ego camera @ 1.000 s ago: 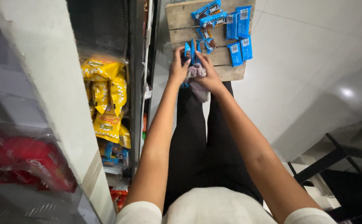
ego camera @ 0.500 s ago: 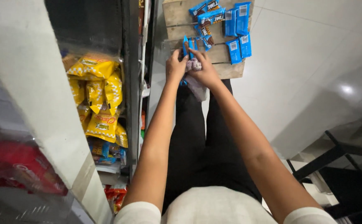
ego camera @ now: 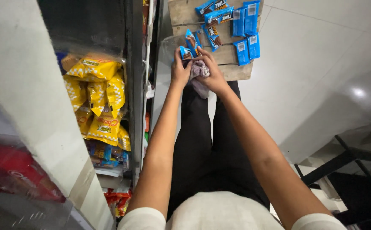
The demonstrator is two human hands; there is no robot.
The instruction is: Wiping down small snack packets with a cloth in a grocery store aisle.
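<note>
Down at the near edge of the wooden crate (ego camera: 236, 71), the left hand (ego camera: 180, 70) pinches a blue snack bar (ego camera: 191, 44) while the right hand (ego camera: 211, 73) presses a purplish cloth (ego camera: 200, 69) against it, fingers curled. More blue bars (ego camera: 241, 25) lie spread on the crate just beyond. Close on the left, a dark shelf frame (ego camera: 134, 85) holds yellow snack bags (ego camera: 100, 98); red packets (ego camera: 11, 170) blur nearer. A black stand (ego camera: 343, 166) sits right.

Two hands (ego camera: 180, 72), one cloth (ego camera: 200, 70), about eight blue snack bars (ego camera: 241, 52)
</note>
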